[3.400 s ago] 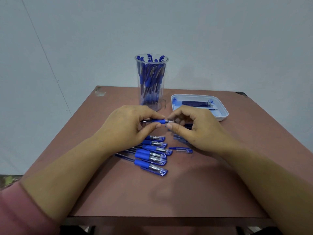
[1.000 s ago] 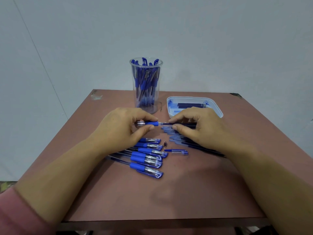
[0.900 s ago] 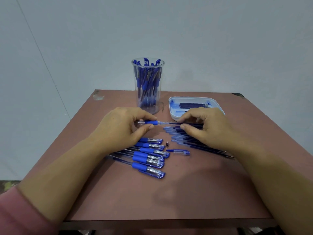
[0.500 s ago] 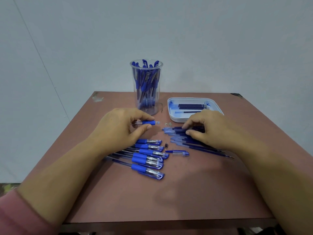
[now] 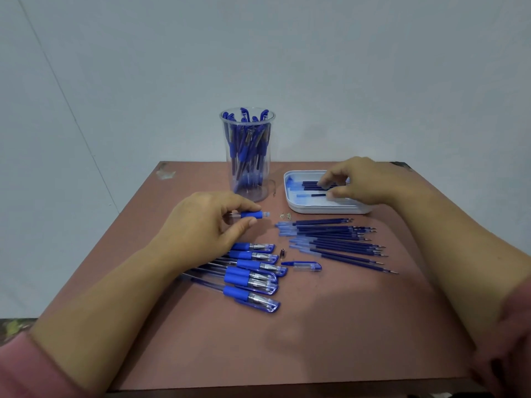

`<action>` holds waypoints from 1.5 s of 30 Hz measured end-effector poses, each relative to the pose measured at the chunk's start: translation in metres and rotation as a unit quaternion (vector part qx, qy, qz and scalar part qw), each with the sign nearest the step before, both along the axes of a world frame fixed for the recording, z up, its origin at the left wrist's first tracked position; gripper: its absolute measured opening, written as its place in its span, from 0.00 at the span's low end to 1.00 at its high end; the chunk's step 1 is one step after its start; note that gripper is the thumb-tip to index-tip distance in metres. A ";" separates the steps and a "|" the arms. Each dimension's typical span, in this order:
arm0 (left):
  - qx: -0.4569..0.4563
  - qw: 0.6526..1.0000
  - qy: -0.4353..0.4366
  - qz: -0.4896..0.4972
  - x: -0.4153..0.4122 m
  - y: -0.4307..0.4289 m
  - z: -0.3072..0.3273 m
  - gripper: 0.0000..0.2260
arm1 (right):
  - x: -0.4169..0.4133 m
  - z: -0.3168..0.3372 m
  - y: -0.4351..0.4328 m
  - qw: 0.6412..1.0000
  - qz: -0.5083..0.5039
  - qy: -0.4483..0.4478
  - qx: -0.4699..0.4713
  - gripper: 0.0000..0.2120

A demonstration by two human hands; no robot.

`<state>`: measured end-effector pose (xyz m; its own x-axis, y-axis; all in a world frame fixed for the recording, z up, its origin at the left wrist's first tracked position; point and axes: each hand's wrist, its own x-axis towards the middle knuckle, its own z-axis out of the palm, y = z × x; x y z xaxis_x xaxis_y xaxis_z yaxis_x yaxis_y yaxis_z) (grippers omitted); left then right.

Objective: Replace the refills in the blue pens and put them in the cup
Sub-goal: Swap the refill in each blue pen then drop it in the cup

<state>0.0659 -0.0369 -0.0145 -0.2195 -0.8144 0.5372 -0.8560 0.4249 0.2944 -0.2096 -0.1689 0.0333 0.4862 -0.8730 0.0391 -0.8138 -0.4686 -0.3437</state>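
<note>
My left hand (image 5: 207, 222) grips an open blue pen barrel (image 5: 252, 215) with its tip end pointing right. My right hand (image 5: 365, 180) is over the white tray (image 5: 296, 206), its fingertips on the dark refills (image 5: 313, 184) lying inside. Whether it pinches one I cannot tell. A clear cup (image 5: 247, 153) full of blue pens stands at the back middle. Several capped blue pens (image 5: 253, 275) lie in front of my left hand. A row of loose refills (image 5: 333, 239) lies on the table below the tray.
A loose pen cap (image 5: 306, 266) and a small metal tip (image 5: 282, 252) lie between the pens and the refills. Tiny springs (image 5: 286, 216) sit near the tray. The brown table (image 5: 258, 340) ends close to my body.
My right hand pulled the refill out of the barrel, laid it with the loose refills, then moved back and up to the tray. My left hand kept hold of the barrel.
</note>
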 end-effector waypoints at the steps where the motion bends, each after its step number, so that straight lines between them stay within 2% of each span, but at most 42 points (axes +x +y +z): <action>1: 0.001 1.000 -0.001 0.000 0.000 0.000 0.000 0.10 | 0.001 -0.003 -0.004 1.000 0.002 -0.005 0.007 0.10; 10: 0.002 1.000 0.001 -0.004 -0.001 -0.002 0.000 0.12 | 0.008 -0.017 -0.017 0.998 0.028 -0.047 0.015 0.10; 20: -0.014 1.000 0.005 -0.003 -0.001 -0.002 0.002 0.13 | 0.016 0.001 0.055 0.981 0.087 -0.154 -0.080 0.11; 27: -0.035 0.999 0.036 0.002 -0.002 0.000 0.001 0.12 | 0.020 -0.012 0.073 0.976 0.123 -0.163 -0.078 0.20; 36: -0.030 0.999 0.044 0.006 -0.001 -0.002 0.001 0.14 | 0.026 -0.015 0.073 0.967 0.139 -0.201 -0.076 0.15; 45: -0.032 0.997 0.067 0.017 -0.003 -0.003 0.001 0.12 | 0.028 -0.016 0.076 0.966 0.139 -0.212 -0.060 0.17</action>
